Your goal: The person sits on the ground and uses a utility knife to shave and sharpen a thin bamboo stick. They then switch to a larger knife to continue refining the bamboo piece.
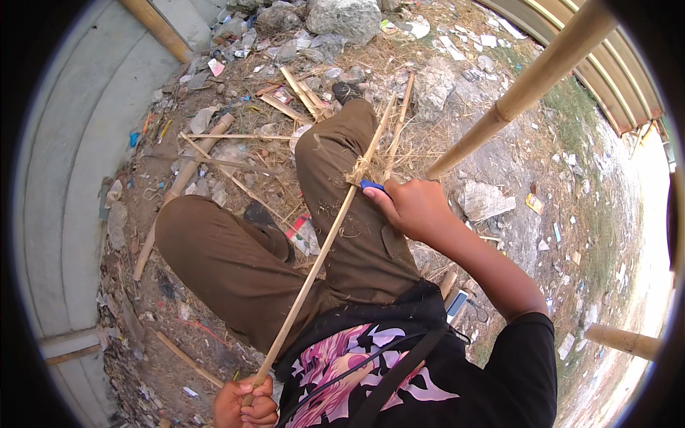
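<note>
A long pale bamboo strip (pixel 308 287) runs slantwise across my lap and over my right thigh. Its lower end is gripped in my left hand (pixel 247 404), fingers wrapped round it beside my hip. My right hand (pixel 417 208) is closed on a blue-handled knife (pixel 374 187) that meets the strip above the thigh. The blade cannot be made out behind the fingers and the shavings. Curled bamboo shavings (pixel 359 168) bunch around the strip just past the knife, and loose ones lie on my brown trousers (pixel 230 239).
Split bamboo pieces (pixel 303 96) and a round bamboo pole (pixel 187 175) lie beyond my legs. A thick bamboo post (pixel 517 96) slants up at the right. Rocks (pixel 344 20) and litter cover the ground. A grey wall (pixel 68 178) stands at the left.
</note>
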Demonstrator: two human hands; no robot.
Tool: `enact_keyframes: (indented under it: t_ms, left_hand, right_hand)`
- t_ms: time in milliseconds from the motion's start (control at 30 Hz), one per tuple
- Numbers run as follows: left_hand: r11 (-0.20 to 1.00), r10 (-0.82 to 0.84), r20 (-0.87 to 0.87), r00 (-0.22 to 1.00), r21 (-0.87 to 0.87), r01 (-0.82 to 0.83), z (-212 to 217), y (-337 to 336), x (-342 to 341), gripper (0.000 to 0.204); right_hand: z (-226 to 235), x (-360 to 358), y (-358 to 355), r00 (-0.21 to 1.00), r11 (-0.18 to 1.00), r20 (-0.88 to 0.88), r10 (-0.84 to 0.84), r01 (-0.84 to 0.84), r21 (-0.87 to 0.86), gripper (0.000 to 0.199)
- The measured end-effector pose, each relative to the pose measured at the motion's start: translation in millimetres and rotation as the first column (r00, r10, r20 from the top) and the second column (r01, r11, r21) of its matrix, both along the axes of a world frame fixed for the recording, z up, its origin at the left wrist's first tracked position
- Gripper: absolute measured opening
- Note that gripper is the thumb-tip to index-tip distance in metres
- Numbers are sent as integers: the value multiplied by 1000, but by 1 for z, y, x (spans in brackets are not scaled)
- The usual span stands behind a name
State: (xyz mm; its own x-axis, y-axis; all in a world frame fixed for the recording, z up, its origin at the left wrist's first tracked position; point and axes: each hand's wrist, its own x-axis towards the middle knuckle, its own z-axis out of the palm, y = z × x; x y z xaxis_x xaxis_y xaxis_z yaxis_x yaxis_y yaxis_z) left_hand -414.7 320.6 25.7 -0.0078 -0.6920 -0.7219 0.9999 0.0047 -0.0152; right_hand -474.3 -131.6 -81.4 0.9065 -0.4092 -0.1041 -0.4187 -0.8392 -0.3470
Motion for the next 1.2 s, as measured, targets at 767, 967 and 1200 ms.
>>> enact_keyframes:
  t_ms: [767, 967, 1200]
  left_hand:
    - [995, -68, 912, 405, 93, -43, 26, -124, 77, 65]
    - [972, -208, 926, 314, 233, -43, 38, -190, 167, 69]
    - [896, -373, 869, 326, 428, -116, -3, -229, 220, 50]
  right_hand:
    - [5, 9, -27, 502, 751, 575, -646, 282, 598, 42]
    - [-68, 176, 24, 980, 918, 160, -114, 42, 395, 42]
    - [-259, 136, 95, 820, 953, -566, 81, 104, 286, 45]
